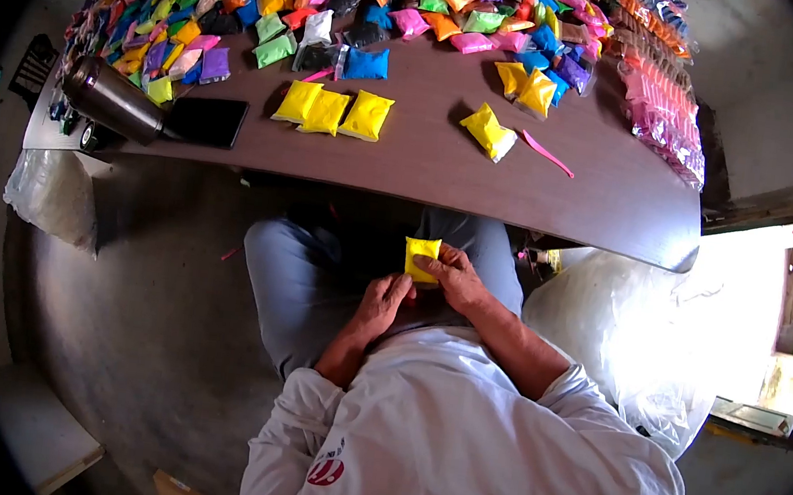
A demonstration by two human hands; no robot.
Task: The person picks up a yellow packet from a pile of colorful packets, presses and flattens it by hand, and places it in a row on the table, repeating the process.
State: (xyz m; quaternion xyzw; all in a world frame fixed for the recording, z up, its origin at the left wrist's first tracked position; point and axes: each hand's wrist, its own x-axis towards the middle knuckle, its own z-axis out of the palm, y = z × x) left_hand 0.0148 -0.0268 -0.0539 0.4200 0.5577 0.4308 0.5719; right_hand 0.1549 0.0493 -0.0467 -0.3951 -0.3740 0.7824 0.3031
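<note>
Above my lap, a small yellow packet (421,258) is in my right hand (451,277), with the thumb lying across its front. Curled fingers of my left hand (385,302) meet the packet's lower left corner; their tips are partly hidden. On the brown table (405,166) lie three yellow packets (324,111) side by side. Farther right, a single yellow packet (489,133) rests beside a pink plastic stick (548,154).
Many coloured packets (345,1) are heaped along the table's far side. Rows of pink packets (657,111) line its right end. A dark flask (112,100) and black phone (207,121) are at the left. Large clear plastic bags (616,319) (54,197) flank the table.
</note>
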